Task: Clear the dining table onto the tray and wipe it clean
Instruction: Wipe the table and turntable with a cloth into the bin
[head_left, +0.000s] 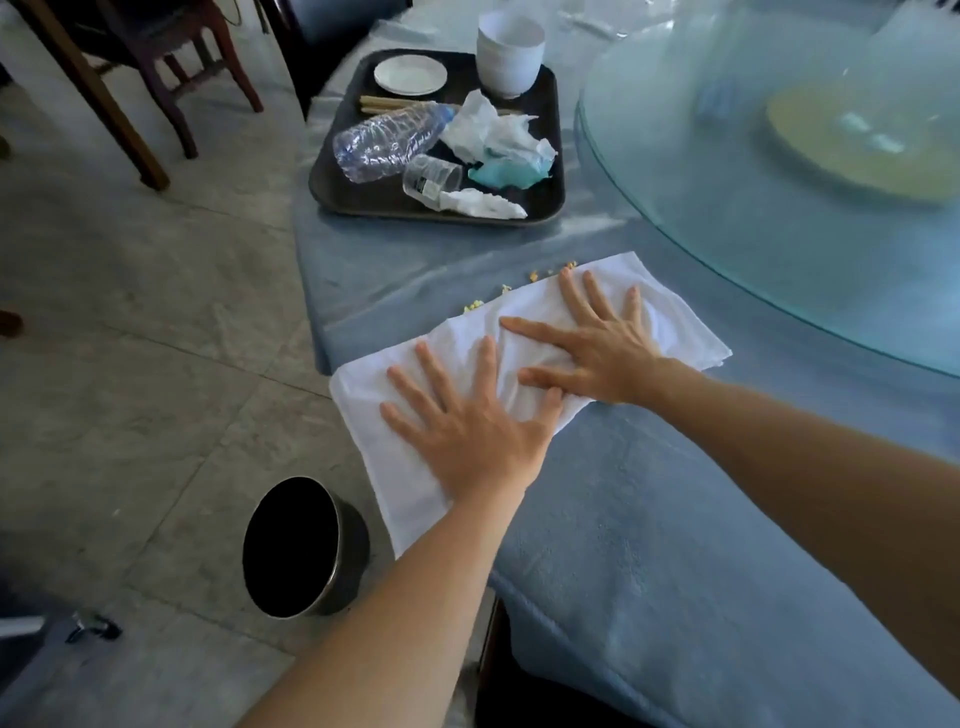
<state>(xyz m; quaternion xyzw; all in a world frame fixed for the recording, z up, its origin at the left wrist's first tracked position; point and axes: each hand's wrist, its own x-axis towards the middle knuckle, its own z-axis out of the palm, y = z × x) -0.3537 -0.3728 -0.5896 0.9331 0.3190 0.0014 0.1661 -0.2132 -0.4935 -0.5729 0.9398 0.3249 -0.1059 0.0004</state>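
A white cloth (670, 317) lies spread on the blue tablecloth (649, 545) at the table's near edge. My left hand (467, 426) presses flat on its near end, fingers apart. My right hand (592, 343) presses flat on its middle, thumb over the left hand's fingertips. Yellow crumbs (550, 271) lie along the cloth's far edge. Beyond, a dark tray (363, 200) holds a plastic bottle (387, 140), a tipped glass (434, 179), crumpled napkins (493, 132), stacked white bowls (509, 54), a small plate (410, 75) and chopsticks (384, 103).
A round glass turntable (753, 218) covers the table's right side, with a yellowish base beneath it. A black bin (304, 548) stands on the tiled floor just left of the table edge. Wooden chair legs (156, 88) stand at the far left.
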